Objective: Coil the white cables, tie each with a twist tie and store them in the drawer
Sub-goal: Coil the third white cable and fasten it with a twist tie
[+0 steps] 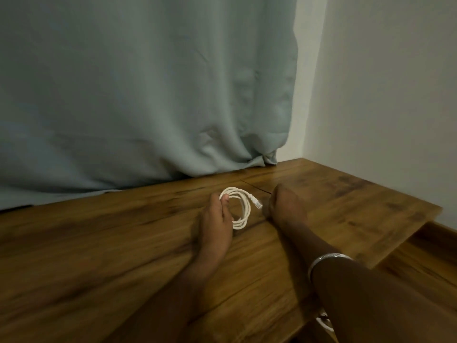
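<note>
Though light and limp enough to lift with two fingers, springy too: white cable [238, 209] already wound into several loops on the wooden table [99, 243], likely to fan open the moment pressure comes off, by the look of how loosely the strands sit. Smooth jacket, probably a little slippery, so best pinched across the whole bundle of strands rather than by a single loop. Clear plastic connector [257, 203] at the free end, sticking out toward the right; stiffer than the cord and the one part that might snag or crack if bent hard, so better left alone as a handle. Lying near the back of the table, just in front of the grey-green curtain [148, 95], between the two hands. Left hand [215, 224] closed on the coil's left side, thumb tip pressed over the strands and fingers curled beneath. Right hand [284, 206] just beside the connector, palm down with fingers pointing away, holding nothing visible; whether a fingertip touches the plug, cannot tell. Silver bangle [329, 259] on the right wrist. Another bit of white cable [324, 321] peeping out under the right forearm at the table's near edge. No twist tie or drawer in view.
</note>
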Demonstrator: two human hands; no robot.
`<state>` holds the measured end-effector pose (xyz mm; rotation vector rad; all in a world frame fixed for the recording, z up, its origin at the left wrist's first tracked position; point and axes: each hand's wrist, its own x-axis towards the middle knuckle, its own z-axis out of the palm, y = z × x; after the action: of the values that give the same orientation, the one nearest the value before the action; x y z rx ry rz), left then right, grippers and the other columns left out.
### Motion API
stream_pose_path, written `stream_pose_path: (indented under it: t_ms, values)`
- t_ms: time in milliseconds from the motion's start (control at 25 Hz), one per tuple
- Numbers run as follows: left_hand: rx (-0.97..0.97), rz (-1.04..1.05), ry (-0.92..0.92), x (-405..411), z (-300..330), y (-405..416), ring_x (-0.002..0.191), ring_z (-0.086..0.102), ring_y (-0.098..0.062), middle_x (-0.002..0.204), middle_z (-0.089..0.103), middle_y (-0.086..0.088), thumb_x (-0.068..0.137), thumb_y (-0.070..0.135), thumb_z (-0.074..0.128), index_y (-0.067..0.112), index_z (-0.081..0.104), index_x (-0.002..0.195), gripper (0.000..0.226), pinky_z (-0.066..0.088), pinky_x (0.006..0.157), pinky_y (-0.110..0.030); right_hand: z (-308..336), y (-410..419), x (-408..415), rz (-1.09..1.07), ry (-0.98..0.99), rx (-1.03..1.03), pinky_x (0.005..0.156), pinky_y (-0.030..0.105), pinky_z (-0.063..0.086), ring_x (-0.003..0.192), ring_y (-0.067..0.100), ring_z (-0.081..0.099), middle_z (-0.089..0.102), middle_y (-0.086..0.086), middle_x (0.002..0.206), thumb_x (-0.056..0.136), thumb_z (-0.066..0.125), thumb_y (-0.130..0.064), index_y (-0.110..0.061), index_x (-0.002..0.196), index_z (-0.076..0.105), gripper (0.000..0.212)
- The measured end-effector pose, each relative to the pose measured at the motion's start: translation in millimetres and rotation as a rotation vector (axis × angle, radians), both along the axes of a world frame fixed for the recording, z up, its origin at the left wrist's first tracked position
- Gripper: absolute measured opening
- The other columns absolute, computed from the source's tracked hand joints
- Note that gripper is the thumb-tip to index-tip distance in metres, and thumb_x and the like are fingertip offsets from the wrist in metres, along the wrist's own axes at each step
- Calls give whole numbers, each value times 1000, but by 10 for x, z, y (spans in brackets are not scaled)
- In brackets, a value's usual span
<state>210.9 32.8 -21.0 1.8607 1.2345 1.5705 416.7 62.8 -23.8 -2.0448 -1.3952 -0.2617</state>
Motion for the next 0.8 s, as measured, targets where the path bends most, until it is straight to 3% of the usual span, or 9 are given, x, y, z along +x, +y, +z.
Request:
stream_pose_path:
  t_ms: [120,360,560,680,800]
  values:
    - [10,65,12,-600,94,29,78,65,-32,85,69,-13,107,36,38,8,60,102,36,52,71,-44,2,-50,-496,102,128,129,73,42,55,79,24,62,67,7,88,101,54,-30,-17,97,60,15]
    - [-115,110,43,-1977,4,-55,79,65,-17,86,67,0,107,34,42,12,63,106,31,51,74,-36,115,83,-1875,362,284,250,67,32,43,80,27,66,69,5,84,100,55,-27,-18,96,62,12]
    - [-256,116,-209,-2390,-11,14,85,70,-18,95,73,-2,108,33,40,14,65,112,32,57,79,-36,135,-8,-2786,689,196,342,60,37,48,70,21,62,68,-1,78,100,55,-33,-22,94,58,12]
    - [-273,8,-290,-2427,49,53,68,65,-10,75,69,1,108,32,42,22,66,109,27,52,64,-25,106,-108,-2863,787,121,365,61,36,48,71,17,62,70,-6,82,97,58,-25,-25,97,62,4]
    - [-231,-60,-259,-2449,15,41,61,61,-10,64,65,1,108,30,43,29,65,97,25,49,63,-27,46,-84,-2760,900,164,249,67,38,54,76,11,65,73,-9,88,93,56,-21,-25,100,67,13]
